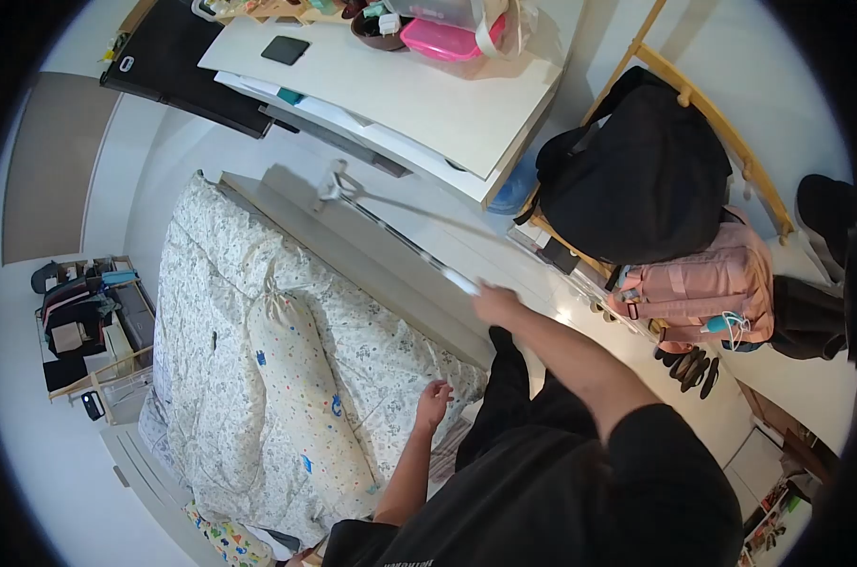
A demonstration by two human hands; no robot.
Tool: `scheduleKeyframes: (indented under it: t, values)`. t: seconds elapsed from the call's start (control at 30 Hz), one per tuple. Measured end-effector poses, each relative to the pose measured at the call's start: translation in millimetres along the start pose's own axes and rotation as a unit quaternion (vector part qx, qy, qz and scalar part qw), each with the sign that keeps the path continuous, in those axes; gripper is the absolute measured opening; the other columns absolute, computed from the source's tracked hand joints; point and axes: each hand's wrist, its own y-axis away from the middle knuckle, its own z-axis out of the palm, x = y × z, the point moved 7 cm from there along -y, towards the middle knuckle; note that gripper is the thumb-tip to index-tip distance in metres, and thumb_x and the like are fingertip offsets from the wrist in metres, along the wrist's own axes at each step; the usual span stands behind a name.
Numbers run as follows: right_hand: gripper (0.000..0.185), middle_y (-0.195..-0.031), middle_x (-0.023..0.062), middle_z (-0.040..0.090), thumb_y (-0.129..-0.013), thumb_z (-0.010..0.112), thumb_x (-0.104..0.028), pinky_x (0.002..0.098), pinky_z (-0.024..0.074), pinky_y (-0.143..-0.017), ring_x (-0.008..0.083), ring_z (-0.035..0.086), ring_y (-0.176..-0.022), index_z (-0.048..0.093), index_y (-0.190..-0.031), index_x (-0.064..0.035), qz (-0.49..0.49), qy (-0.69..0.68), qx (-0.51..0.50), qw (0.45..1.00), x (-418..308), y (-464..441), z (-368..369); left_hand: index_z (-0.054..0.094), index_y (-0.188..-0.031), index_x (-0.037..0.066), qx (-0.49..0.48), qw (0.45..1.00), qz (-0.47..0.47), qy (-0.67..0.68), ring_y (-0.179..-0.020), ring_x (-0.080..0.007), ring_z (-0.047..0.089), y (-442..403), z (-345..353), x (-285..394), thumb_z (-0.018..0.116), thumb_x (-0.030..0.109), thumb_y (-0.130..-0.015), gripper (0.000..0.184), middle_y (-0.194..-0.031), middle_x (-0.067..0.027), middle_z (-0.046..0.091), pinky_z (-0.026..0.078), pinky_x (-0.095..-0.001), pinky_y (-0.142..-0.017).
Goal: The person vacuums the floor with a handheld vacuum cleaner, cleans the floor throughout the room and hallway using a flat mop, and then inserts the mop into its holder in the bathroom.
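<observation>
The person's right hand [497, 307] has its fingers closed around the upper end of a long-handled floor tool [419, 251]. The white grip runs into the fist; how each finger wraps it is too small to tell. From those fingers the long axis slants forward and to the person's left, away from the body, down to a pale head [334, 185] at the floor [509, 274]. The tool's length thus lies ahead of the knuckles, and the head is its farthest part.

The right hand is plainly the nearer one, being on the handle itself. The left hand [433, 404] is apart from it, lower and to the left, over the near edge of the bed [220, 378]. Its fingers are loosely curled, with nothing visible in them.

Farther out, the handle slants through the aisle between two long edges: the bed's frame [353, 266] on the left and the white counter [409, 94] on the right. The head is near the frame's far end, well apart from both hands; whether it touches the frame cannot be told. A black backpack [636, 175] and a pink backpack [702, 283] are to the right, clear of the handle.
</observation>
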Motion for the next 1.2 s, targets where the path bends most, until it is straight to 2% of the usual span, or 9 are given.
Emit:
scheduleKeyframes:
  t: [0.1,0.27,0.43,0.6,0.73,0.8,0.97,1.07,1.2]
  values:
    - [0.045,-0.108,0.021,0.064,-0.093,0.035,-0.025,0.0481,0.048,-0.088,0.0376,0.062,-0.101,0.042,-0.134,-0.0054,-0.068,0.033,0.039,0.996,-90,-48,-14,0.053,-0.116,-0.006,-0.006,0.999,0.001,-0.042,-0.08,-0.0212,0.067,-5,10,-3,0.055,0.022,-0.091,0.037,-0.093,-0.0156,0.067,0.053,-0.032,-0.072]
    - [0.052,-0.093,0.0224,0.065,-0.094,0.041,-0.036,0.0465,0.0503,-0.075,0.0373,0.065,-0.085,0.037,-0.14,-0.0128,-0.063,0.069,0.044,0.995,15,-32,-8,0.055,-0.114,-0.005,-0.025,0.997,-0.036,-0.066,-0.079,-0.0219,0.068,4,13,-54,0.056,0.023,-0.089,0.037,-0.095,-0.0164,0.068,0.053,-0.032,-0.072]
    - [0.051,-0.084,0.0226,0.065,-0.095,0.041,-0.039,0.0491,0.0498,-0.07,0.0396,0.064,-0.075,0.031,-0.141,-0.0196,0.123,0.128,-0.058,0.982,307,244,17,0.062,-0.106,0.001,-0.087,0.964,-0.129,-0.216,-0.087,-0.0297,0.067,-1,-12,-161,0.055,0.031,-0.086,0.037,-0.096,-0.0182,0.068,0.052,-0.0385,-0.079]
    - [0.047,-0.086,0.0205,0.066,-0.093,0.046,-0.039,0.0526,0.05,-0.07,0.0396,0.065,-0.078,0.037,-0.132,-0.0144,0.251,0.205,-0.077,0.943,389,490,9,0.065,-0.1,0.004,-0.1,0.941,-0.057,-0.318,-0.096,-0.0388,0.062,-31,-22,-143,0.053,0.034,-0.085,0.036,-0.098,-0.023,0.066,0.049,-0.0452,-0.085]
    - [0.05,-0.093,0.0183,0.067,-0.094,0.044,-0.044,0.0493,0.0498,-0.077,0.0385,0.065,-0.086,0.038,-0.133,-0.0152,0.255,0.139,-0.088,0.953,368,473,23,0.063,-0.096,-0.001,-0.094,0.912,0.061,-0.395,-0.073,-0.0285,0.068,-66,8,-47,0.057,0.028,-0.083,0.033,-0.085,-0.0183,0.067,0.053,-0.0405,-0.07]
    - [0.055,-0.092,0.0188,0.066,-0.093,0.043,-0.049,0.0483,0.0491,-0.078,0.0374,0.064,-0.088,0.038,-0.137,-0.0158,0.223,0.081,-0.093,0.967,344,427,35,0.051,-0.119,0.002,-0.101,0.854,0.101,-0.5,-0.101,-0.0454,0.058,-67,43,14,0.057,0.029,-0.082,0.046,-0.108,-0.028,0.061,0.047,-0.0489,-0.088]
    - [0.054,-0.086,0.0172,0.066,-0.087,0.048,-0.023,0.0446,0.0509,-0.073,0.0352,0.065,-0.082,0.039,-0.14,-0.0234,0.036,-0.045,-0.063,0.996,189,323,-24,0.03,-0.139,0.009,-0.066,0.722,0.391,-0.567,-0.12,-0.04,0.046,-5,161,169,0.066,0.024,-0.075,0.075,-0.138,-0.0198,0.041,0.036,-0.0481,-0.103]
    - [0.052,-0.09,0.0186,0.066,-0.083,0.048,-0.012,0.0438,0.0495,-0.075,0.0349,0.064,-0.083,0.049,-0.134,-0.0189,-0.162,-0.127,0.057,0.977,154,303,-24,0.05,-0.126,0.01,-0.09,0.632,0.5,-0.585,-0.112,-0.035,0.053,9,222,190,0.07,0.024,-0.073,0.058,-0.124,-0.0168,0.055,0.037,-0.0476,-0.1]
    - [0.04,-0.086,0.017,0.065,-0.079,0.052,-0.012,0.0391,0.0492,-0.07,0.0298,0.063,-0.074,0.061,-0.118,-0.0123,-0.139,-0.213,0.027,0.967,162,360,-65,0.066,-0.082,0.011,-0.18,0.718,0.456,-0.493,-0.091,-0.0311,0.06,-4,268,164,0.071,0.024,-0.076,0.016,-0.088,-0.0107,0.065,0.042,-0.0452,-0.085]
